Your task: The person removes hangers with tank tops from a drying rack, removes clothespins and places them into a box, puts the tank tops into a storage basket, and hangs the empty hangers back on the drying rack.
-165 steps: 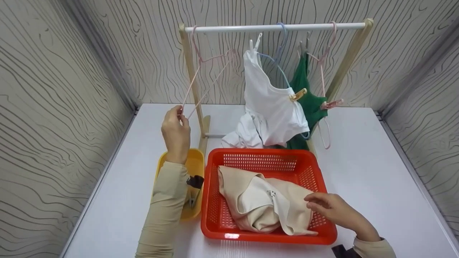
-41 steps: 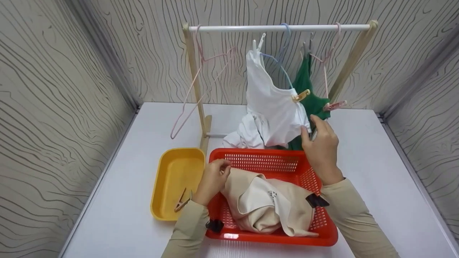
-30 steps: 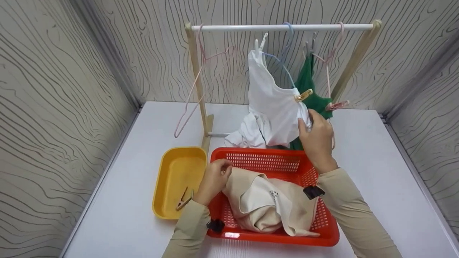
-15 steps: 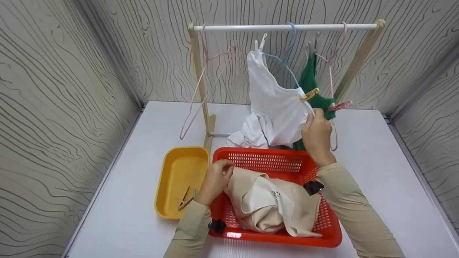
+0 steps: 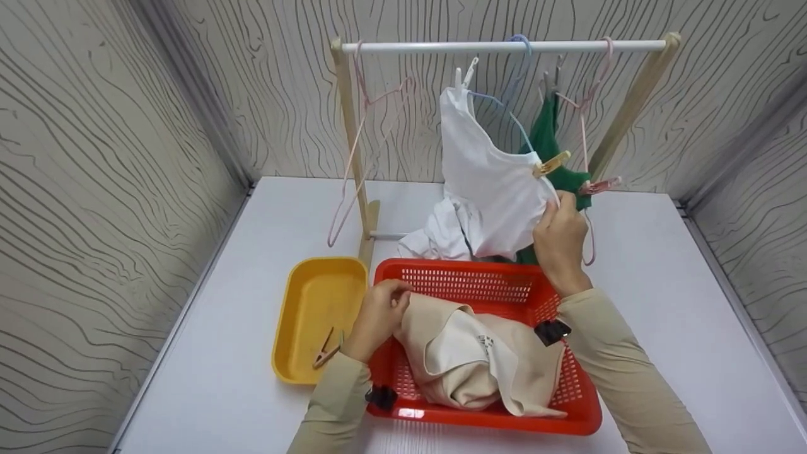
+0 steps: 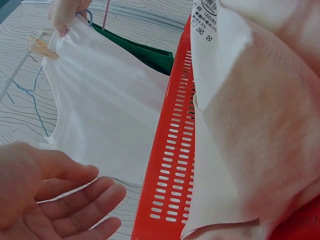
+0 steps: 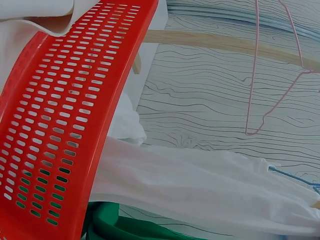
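A white garment [image 5: 498, 189] hangs from a blue hanger [image 5: 521, 63]. A white clothespin [image 5: 465, 74] holds its left top corner, a yellow clothespin [image 5: 552, 164] its right one. My right hand [image 5: 561, 236] pinches the garment's right edge below the yellow clothespin; in the left wrist view a bit of blue hanger [image 6: 90, 17] shows beside those fingers. My left hand [image 5: 378, 318] hovers over the left rim of a red basket [image 5: 466, 266], fingers loosely bent, holding nothing. Beige cloth [image 5: 435, 315] with a printed white label lies in the basket. The right wrist view does not show my right hand.
A yellow tray [image 5: 309, 296] with a clothespin [image 5: 325, 353] stands left of the basket. The rack's white rod [image 5: 435, 47] also carries a bare pink hanger [image 5: 347, 183] and, at right, a green garment [image 5: 545, 135] pegged to another pink hanger [image 5: 585, 139].
My left hand has let go of the left pink hanger and moved down to the basket's rim. My right hand has risen from the basket, taken the white garment's edge and drawn it slightly right.
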Demonstrator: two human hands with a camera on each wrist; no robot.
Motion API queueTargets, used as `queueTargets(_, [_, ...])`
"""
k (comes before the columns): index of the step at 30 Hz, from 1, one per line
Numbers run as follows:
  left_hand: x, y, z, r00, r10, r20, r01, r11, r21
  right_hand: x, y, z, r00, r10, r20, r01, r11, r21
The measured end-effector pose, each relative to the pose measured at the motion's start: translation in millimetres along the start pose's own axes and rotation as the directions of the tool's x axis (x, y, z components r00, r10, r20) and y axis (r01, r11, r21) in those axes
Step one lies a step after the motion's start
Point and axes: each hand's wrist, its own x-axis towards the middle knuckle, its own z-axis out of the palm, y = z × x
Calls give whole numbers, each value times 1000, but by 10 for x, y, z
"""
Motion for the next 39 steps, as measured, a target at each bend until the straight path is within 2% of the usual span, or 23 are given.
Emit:
queueTargets(7, [14,-5,20,1000,20,-11,-20,1000,7,-14,-2,-13,994,-44,-102,47,999,27])
queueTargets(13, [52,19,45,998,43,-41,-42,999,12,-72,-21,-57,986,-64,-156,68,997,21])
queueTargets(20, [154,100,72,999,-19,-30,20,1000,22,-145,-105,-158,975,-98,-198,105,994,25])
queueTargets(26, [272,135,110,999,6,-45,-5,1000,9,-219,-211,-274,967,-134,-216,138,990,5])
queueTargets(36, [480,151,154,996,-90,7,91,995,-31,-371,-345,-475,962,-130,-242,120,991,-54])
queueTargets(39, [560,146,180,994,-107,22,108,993,-40,-414,-363,-511,958,-151,-244,139,988,-63])
